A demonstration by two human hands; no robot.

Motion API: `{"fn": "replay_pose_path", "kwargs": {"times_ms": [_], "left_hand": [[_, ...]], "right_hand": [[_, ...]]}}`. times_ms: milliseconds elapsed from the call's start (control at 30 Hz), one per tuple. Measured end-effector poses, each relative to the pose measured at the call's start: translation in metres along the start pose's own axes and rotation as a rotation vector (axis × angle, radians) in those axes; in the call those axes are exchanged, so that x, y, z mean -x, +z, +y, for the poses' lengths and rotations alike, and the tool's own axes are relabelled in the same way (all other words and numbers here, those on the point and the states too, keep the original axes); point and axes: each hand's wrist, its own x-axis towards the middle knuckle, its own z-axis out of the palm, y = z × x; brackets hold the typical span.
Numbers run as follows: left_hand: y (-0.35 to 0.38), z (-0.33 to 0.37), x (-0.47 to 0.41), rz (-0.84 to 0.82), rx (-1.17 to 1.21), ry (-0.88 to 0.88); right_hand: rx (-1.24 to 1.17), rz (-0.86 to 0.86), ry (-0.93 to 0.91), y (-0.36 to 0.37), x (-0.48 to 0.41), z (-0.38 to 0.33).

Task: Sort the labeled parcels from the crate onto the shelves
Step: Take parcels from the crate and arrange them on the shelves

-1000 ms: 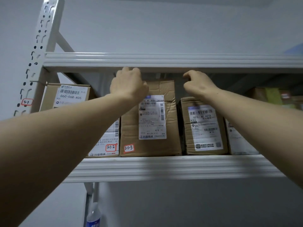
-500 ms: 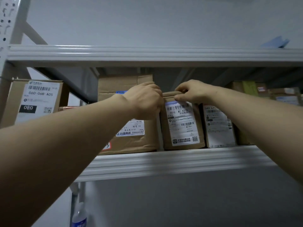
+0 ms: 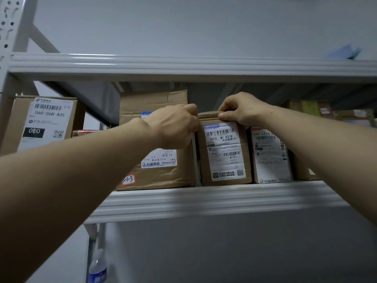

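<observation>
A small brown parcel with a white label reading 501E-M1 A21B stands upright on the grey metal shelf. My left hand grips its top left corner and my right hand pinches its top edge. A taller brown parcel marked 3-1-3 stands just left of it, partly hidden by my left arm. Another labelled parcel stands against its right side.
A box labelled 060-06B-A05 sits at the shelf's left end by the perforated upright. More parcels lie far right. An upper shelf hangs close above. A water bottle stands below.
Both hands dropped from the tall parcel's top and the upper shelf edge onto the small parcel's top. The camera view shifted right, with the hands now holding that parcel.
</observation>
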Motion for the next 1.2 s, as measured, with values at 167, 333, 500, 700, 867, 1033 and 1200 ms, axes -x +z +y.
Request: {"fn": "replay_pose_path", "kwargs": {"times_ms": [167,333,500,700,867,1033,1200], "left_hand": [[-0.001,0.001,0.001,0.05,0.039,0.0],[0.0,0.0,0.002,0.061,0.032,-0.006],[0.002,0.0,0.005,0.085,0.032,0.005],[0.001,0.003,0.004,0.103,0.044,0.007],[0.001,0.015,-0.005,0.13,0.027,0.032],[-0.003,0.039,-0.025,0.141,-0.013,0.037],[-0.009,0.081,-0.062,0.218,0.08,0.033]], "right_hand": [[0.0,-0.009,0.018,-0.003,-0.002,-0.005],[0.009,-0.026,0.026,-0.003,-0.006,-0.013],[0.002,-0.03,0.017,-0.007,-0.005,-0.017],[-0.058,-0.027,0.027,-0.007,0.003,-0.015],[-0.114,-0.021,0.022,-0.007,0.01,-0.014],[-0.204,0.18,0.123,-0.022,0.015,0.015],[-0.17,0.333,0.243,-0.043,0.031,0.062]]}}
